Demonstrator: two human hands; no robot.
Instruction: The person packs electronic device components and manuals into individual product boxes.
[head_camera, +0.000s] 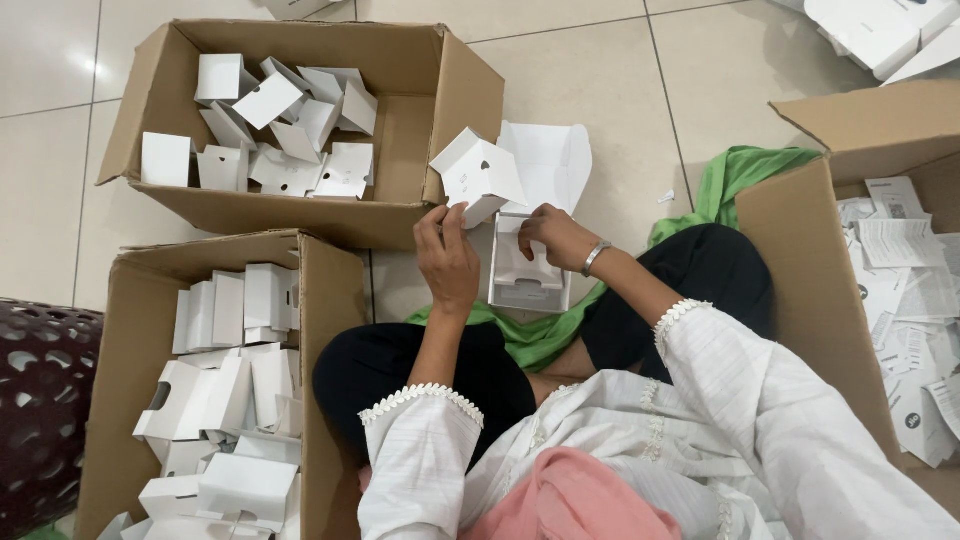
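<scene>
Floor: pale glossy tiles (560, 90), I'm watching from above.
Left hand (447, 262): pinching folded white cardboard insert (478, 175) at twelve o'clock.
Right hand (555, 236): pressing down into open white carton tray (527, 272), fingers curling, grasp unclear.
Handling: light, creasable; I'd be gripping edges.

Both hands, left hand (447, 262) and right hand (553, 236), seemingly pinching.

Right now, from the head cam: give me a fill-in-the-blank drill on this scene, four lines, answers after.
1. The left hand holds a small ____ carton.
2. The right hand wears a ____ on its wrist.
3. The person sits on a tiled ____.
4. The scarf beside the right-side box is ____.

Missing words: white; bracelet; floor; green
</scene>
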